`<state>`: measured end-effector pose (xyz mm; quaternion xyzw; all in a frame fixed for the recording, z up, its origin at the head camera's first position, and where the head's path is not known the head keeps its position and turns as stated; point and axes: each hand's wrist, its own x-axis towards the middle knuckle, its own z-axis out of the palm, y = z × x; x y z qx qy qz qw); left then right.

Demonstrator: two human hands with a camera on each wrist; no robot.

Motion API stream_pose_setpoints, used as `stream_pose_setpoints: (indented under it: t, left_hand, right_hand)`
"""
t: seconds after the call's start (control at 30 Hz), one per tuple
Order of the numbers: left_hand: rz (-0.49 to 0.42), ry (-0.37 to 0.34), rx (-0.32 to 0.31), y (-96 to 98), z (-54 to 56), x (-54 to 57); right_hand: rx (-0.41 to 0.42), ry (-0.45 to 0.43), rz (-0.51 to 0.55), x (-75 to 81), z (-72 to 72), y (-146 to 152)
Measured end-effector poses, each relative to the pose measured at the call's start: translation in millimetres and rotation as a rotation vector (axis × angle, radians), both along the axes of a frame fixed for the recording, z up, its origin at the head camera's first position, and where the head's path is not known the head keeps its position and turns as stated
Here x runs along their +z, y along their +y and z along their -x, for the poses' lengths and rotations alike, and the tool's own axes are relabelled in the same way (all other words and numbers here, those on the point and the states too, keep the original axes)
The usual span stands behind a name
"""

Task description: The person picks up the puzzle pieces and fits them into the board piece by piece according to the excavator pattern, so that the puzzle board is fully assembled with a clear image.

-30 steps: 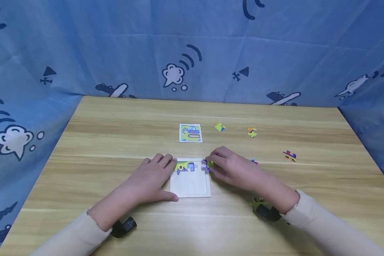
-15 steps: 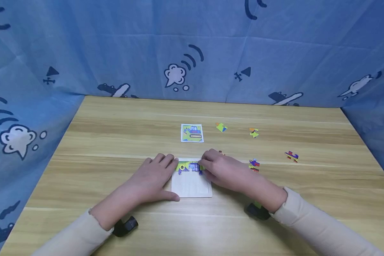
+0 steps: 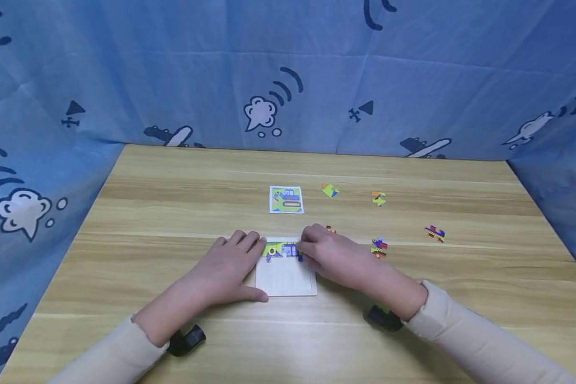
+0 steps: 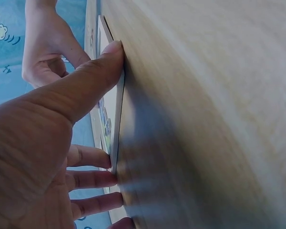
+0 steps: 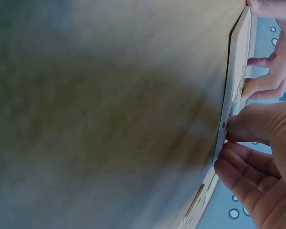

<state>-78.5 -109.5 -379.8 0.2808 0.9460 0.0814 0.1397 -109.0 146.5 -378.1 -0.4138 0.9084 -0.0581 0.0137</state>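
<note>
A square white puzzle board (image 3: pixel 286 280) lies on the table, with joined green and blue puzzle pieces (image 3: pixel 277 249) along its far edge. Beside it on the left, my left hand (image 3: pixel 225 272) rests spread out, thumb near the front corner and fingertips at the far corner. In the left wrist view these fingers (image 4: pixel 90 179) lie nearly straight against the board's edge. Over the far right corner, my right hand (image 3: pixel 338 258) pinches a puzzle piece (image 3: pixel 300 258), mostly covered by the fingers. Thumb and fingertips come together at the board's edge in the right wrist view.
Behind the board lies a small picture card (image 3: pixel 286 200) of a digger. Loose puzzle pieces lie right of it: a green one (image 3: pixel 330 190), an orange-green one (image 3: pixel 378 198), a purple one (image 3: pixel 434 233) and one near the right wrist (image 3: pixel 378 248). A blue curtain (image 3: pixel 288 80) stands behind.
My right hand has moved left with the puzzle piece, from the board's right edge to beside the joined pieces, then stayed there. The left hand has kept its place.
</note>
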Motion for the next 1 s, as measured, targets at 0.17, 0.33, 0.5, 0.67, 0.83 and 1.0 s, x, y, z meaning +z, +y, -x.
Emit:
stream_pose_setpoints:
  t: [0.17,0.33,0.5,0.67,0.83,1.0]
  left_hand:
    - [-0.001,-0.008,0.002,0.2,1.2,-0.8]
    - [-0.001,-0.025,0.011,0.2,2.0,-0.5]
    - [-0.018,-0.025,0.017,0.2,1.8,-0.6]
    - [-0.023,-0.014,0.011,0.4,1.6,0.0]
    - [-0.018,-0.017,0.01,0.7,1.5,0.7]
    - [-0.014,-0.02,0.012,0.6,1.7,0.8]
  right_hand:
    - [-0.001,-0.018,0.0,0.7,1.9,-1.4]
    - [0.005,-0.042,0.016,-0.4,3.6,-0.3]
    - [0.001,-0.042,0.01,-0.7,3.3,1.2]
    - [-0.012,-0.049,0.001,-0.3,2.7,1.5]
    - [-0.024,-0.053,-0.009,-0.3,1.7,1.2]
    - [-0.034,-0.051,-0.01,-1.3,0.4,1.1]
